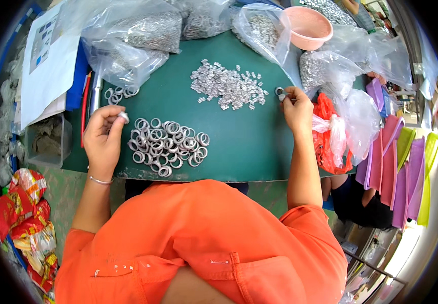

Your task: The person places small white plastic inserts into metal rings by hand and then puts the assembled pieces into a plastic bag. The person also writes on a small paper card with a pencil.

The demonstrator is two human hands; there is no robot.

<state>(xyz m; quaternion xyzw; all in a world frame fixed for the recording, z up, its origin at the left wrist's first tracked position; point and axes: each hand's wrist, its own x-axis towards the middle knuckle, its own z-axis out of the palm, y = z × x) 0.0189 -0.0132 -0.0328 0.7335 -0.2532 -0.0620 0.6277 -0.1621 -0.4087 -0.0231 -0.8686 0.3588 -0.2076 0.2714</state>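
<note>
My left hand [103, 136] is at the left of the green table, its thumb and fingers pinched on a small whitish lump [123, 117]. Farther right, my right hand [298, 107] is closed, its fingertips at a small silver ring [280, 91] with a dark centre. It seems to be in the fingertips, though they partly cover it. Between my hands and nearer me lies a pile of silver rings [168, 143]. Beyond it, toward the right hand, small flat silver metal pieces [227, 84] are spread in a heap. A few more rings [119, 94] lie past my left hand.
Clear plastic bags of metal parts [148, 30] line the far edge, beside a pink bowl [308, 28]. A clear tub of grey material [48, 142], a red pencil [85, 110] and papers [52, 63] sit at left. Red plastic bags [330, 137] and coloured strips [401, 167] are at right.
</note>
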